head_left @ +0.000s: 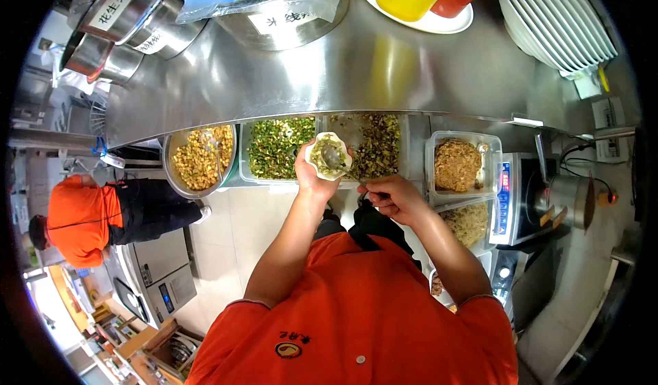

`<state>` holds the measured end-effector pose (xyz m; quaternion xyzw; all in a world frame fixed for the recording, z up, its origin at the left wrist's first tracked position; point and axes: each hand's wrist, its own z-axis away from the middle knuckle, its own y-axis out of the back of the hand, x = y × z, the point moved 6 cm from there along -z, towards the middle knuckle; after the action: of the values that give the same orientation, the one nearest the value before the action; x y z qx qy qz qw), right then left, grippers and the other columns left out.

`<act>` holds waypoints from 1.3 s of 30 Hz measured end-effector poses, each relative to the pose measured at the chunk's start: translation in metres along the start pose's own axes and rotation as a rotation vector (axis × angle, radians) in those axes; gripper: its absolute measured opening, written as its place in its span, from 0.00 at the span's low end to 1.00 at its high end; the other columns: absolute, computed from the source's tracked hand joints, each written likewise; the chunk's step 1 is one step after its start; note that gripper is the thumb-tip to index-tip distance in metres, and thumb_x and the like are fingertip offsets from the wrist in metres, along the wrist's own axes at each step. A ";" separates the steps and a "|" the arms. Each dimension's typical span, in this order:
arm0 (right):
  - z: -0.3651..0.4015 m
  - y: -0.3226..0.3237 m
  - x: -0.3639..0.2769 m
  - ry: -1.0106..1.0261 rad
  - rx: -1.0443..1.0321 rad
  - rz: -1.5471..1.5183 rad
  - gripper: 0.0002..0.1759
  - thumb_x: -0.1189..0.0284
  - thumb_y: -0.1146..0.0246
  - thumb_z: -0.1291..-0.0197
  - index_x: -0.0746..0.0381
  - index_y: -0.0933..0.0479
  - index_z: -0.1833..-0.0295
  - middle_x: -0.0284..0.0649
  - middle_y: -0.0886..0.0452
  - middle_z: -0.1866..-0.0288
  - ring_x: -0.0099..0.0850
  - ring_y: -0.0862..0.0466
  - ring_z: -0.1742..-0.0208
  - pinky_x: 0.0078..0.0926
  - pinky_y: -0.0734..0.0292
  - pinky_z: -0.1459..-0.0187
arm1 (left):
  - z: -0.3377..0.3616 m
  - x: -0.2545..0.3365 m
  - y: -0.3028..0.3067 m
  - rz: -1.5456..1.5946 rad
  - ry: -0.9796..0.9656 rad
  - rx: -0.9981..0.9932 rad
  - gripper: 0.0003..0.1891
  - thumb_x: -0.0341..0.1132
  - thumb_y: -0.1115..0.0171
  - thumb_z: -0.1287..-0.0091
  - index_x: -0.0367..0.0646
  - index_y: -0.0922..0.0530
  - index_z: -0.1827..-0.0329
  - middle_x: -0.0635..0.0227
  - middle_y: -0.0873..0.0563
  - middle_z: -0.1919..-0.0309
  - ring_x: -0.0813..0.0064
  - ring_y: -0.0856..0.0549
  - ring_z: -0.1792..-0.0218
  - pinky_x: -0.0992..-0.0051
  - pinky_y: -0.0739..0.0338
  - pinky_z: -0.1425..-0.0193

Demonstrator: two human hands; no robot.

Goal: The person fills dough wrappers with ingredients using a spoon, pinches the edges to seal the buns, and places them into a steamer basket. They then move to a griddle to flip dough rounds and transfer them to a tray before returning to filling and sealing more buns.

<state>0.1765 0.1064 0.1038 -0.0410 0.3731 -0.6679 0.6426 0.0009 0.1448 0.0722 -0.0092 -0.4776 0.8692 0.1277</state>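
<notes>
Both arms reach forward from the body and come together over the middle of the counter's front edge. The left forearm runs nearly straight out, and the left hand (315,177) is cupped around the outside of a small white bowl (312,155), thumb side up along the rim. Those fingers are definitely wrapped on it, though the bowl hides the tips, so I can't tell exactly where they sit. Bowl is up in the hand, roughly where the greens tub (281,148) and the darker chopped-veg tub (377,145) meet, with some greenish stuff in it.

Right arm is more bent: elbow out to the side, forearm angling inward. The right hand (396,199) sits just right of the bowl and a bit closer to the body, fingers curled in and pinching the handle of a metal spoon (332,156). The spoon's head is inside the bowl, so the two hands are near each other but apart.

Off to the left there's a steel bowl (184,194) of yellow bits, and on the right a tub (432,162) of brown crumbly stuff beside a scale (504,203). Another person (82,214) in orange is further left.
</notes>
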 end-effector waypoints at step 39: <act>0.031 -0.079 -0.026 0.748 0.110 1.052 0.10 0.72 0.33 0.35 0.71 0.17 0.58 0.51 0.13 0.68 0.41 0.12 0.68 0.36 0.21 0.60 | 0.080 -0.007 0.048 -0.392 0.324 0.058 0.16 0.45 0.51 0.21 0.45 0.19 0.46 0.64 0.11 0.52 0.65 0.10 0.54 0.63 0.14 0.46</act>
<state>0.1319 0.1074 0.1810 0.4157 0.5073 -0.2511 0.7119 -0.0137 0.0521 0.0747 -0.0519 -0.4186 0.8282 0.3689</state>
